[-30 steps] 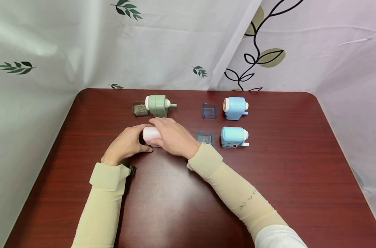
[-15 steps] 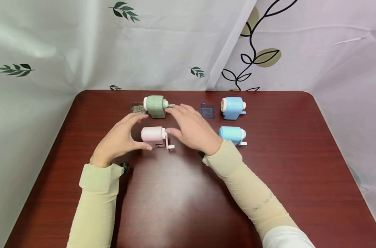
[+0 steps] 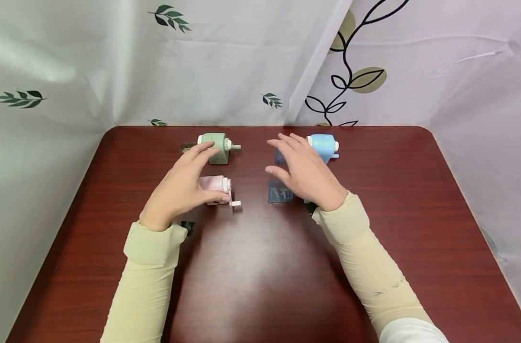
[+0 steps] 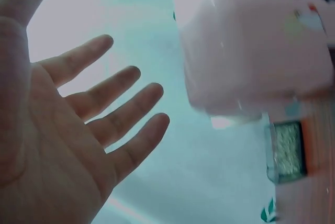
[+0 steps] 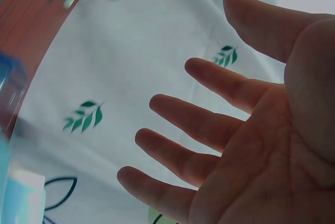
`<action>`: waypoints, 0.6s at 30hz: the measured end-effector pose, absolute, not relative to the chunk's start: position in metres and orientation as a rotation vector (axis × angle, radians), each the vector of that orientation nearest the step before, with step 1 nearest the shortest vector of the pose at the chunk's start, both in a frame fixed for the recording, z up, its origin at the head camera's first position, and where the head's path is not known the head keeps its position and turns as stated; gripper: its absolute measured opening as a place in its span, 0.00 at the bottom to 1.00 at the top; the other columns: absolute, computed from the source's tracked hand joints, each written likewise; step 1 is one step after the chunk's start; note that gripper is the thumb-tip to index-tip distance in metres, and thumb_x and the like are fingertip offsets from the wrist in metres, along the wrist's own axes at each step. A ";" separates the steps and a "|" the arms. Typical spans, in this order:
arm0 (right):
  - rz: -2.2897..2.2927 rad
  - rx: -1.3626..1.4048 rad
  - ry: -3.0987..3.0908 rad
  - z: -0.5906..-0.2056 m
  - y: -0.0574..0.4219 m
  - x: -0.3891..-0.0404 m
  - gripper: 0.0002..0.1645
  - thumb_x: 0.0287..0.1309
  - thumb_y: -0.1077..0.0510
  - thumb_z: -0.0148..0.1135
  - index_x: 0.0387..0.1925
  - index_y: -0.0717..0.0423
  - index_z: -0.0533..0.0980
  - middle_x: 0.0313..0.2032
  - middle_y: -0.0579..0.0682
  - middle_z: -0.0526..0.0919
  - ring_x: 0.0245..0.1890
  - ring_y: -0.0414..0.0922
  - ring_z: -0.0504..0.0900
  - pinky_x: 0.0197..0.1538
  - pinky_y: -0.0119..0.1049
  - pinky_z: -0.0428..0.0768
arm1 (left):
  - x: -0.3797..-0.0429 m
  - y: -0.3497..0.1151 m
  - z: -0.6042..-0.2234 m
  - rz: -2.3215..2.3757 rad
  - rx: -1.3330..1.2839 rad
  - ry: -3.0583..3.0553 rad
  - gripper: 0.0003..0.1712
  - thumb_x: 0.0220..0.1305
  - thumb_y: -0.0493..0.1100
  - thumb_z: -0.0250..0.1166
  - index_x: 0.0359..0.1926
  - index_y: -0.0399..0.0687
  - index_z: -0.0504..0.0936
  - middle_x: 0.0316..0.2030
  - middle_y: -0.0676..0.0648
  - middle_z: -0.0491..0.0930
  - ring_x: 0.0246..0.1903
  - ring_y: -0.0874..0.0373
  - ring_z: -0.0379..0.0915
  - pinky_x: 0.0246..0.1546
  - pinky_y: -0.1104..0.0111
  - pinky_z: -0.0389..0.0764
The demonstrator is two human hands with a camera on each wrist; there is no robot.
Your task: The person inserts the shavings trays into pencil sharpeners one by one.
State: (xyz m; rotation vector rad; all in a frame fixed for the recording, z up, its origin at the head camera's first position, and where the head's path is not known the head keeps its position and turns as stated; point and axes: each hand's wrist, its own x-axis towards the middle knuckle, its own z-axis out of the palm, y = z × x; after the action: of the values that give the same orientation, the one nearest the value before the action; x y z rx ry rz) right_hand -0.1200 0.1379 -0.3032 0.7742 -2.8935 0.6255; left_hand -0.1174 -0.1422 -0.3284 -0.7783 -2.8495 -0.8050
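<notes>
Spread fingers of my left hand (image 3: 180, 188) hover over the pink crank pencil sharpener (image 3: 216, 182), overlapping its left part in the head view. In the left wrist view the palm and fingers of that hand hold nothing, beside the pink sharpener's body (image 4: 251, 46). My right hand (image 3: 309, 174) is in the air at the right, fingers straight and apart, holding nothing. Below it lies a transparent blue shavings tray (image 3: 279, 192). The light blue sharpener is almost wholly hidden behind this hand and wrist. A blue sharpener (image 3: 323, 146) shows just beyond the fingers.
A green sharpener (image 3: 221, 155) stands behind the pink one, its crank pointing right. At its left is a shavings tray (image 4: 288, 150) filled with shavings. Another blue tray (image 3: 279, 156) is partly covered by the right hand. White curtains (image 3: 226, 62) hang behind the dark red table (image 3: 260, 276).
My right hand has let go of the pink sharpener and moved right, over the blue trays. My left hand drew back left, then came back right over the pink sharpener.
</notes>
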 end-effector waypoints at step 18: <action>0.639 0.634 -2.922 -0.312 0.184 -0.112 0.35 0.58 0.46 0.61 0.63 0.56 0.66 0.64 0.59 0.64 0.65 0.59 0.57 0.66 0.52 0.53 | -0.118 -0.068 -0.324 -0.772 -1.006 -2.748 0.57 0.43 0.60 0.74 0.70 0.45 0.58 0.69 0.44 0.53 0.66 0.50 0.51 0.63 0.60 0.58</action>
State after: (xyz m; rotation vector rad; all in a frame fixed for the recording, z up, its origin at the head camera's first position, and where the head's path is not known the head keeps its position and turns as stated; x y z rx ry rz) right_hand -0.1125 0.1836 -0.3121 0.6338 -2.9216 0.6388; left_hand -0.1182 -0.0683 -0.3238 -1.0061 -2.7480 -0.7722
